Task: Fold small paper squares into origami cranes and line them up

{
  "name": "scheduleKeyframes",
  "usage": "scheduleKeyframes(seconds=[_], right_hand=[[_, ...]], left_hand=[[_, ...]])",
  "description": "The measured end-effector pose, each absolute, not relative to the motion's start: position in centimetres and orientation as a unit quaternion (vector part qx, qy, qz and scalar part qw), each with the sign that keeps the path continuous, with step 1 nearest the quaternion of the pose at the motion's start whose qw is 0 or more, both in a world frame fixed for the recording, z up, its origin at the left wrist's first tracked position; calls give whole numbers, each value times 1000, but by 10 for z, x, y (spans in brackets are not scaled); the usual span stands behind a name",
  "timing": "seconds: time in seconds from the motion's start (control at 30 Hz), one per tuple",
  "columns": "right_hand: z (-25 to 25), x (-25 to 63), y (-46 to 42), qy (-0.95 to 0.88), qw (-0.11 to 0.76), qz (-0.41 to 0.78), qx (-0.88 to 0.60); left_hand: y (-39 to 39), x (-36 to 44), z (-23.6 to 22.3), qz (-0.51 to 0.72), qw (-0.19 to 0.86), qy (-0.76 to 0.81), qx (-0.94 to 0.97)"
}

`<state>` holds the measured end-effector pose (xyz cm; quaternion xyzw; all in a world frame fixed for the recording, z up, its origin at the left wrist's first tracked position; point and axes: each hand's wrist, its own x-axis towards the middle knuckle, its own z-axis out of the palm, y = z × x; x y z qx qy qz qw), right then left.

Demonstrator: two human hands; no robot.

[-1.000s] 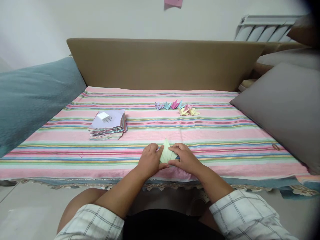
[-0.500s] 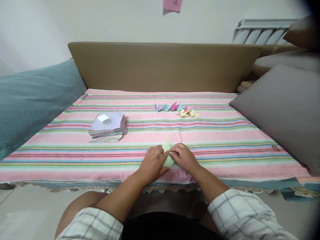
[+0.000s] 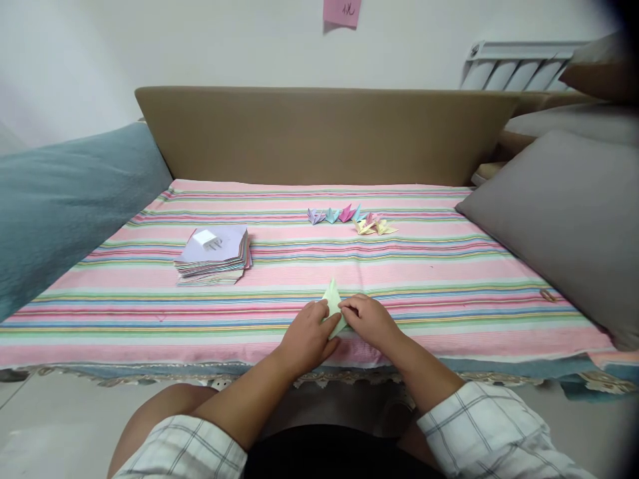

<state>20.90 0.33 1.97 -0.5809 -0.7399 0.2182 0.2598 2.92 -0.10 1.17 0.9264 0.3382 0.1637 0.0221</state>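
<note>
A pale green folded paper [image 3: 333,303] lies near the front edge of the striped cloth [image 3: 399,266], its pointed tip facing away from me. My left hand [image 3: 305,337] presses and pinches its left side with curled fingers. My right hand [image 3: 368,320] grips its right side, fingers bent over the fold. Most of the paper's lower half is hidden under both hands.
A stack of coloured paper sheets [image 3: 215,254] with a small white object [image 3: 206,239] on top lies at the left. Several small folded paper figures [image 3: 349,218] sit in a row farther back. A grey cushion [image 3: 564,206] is at the right, a teal blanket [image 3: 64,199] at the left.
Both hands have drawn closer together over the green paper, narrowing it, and shifted slightly toward me. The view has tilted down a little.
</note>
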Motion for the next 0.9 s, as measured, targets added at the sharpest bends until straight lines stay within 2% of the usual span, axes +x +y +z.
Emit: scheduleKeyframes(seconds=[0.27,0.43,0.5,0.63,0.77,0.9], right_hand=[[26,204,-10,-725,263,358,-527],[25,214,3,-662,404,235,-586],[21,215,12,-654,433,218,-581],[13,209,24,-642,399,281,-591],[7,207,30,-647,344,269,-626],[5,211,35,-644,344,272,-627]], left_hand=[[13,11,30,120,34,318,940],[17,20,19,167,4,333,928],[19,27,15,172,-16,355,919],[21,35,13,155,-34,381,911],[21,36,14,143,-43,385,911],[20,36,11,146,-46,380,912]])
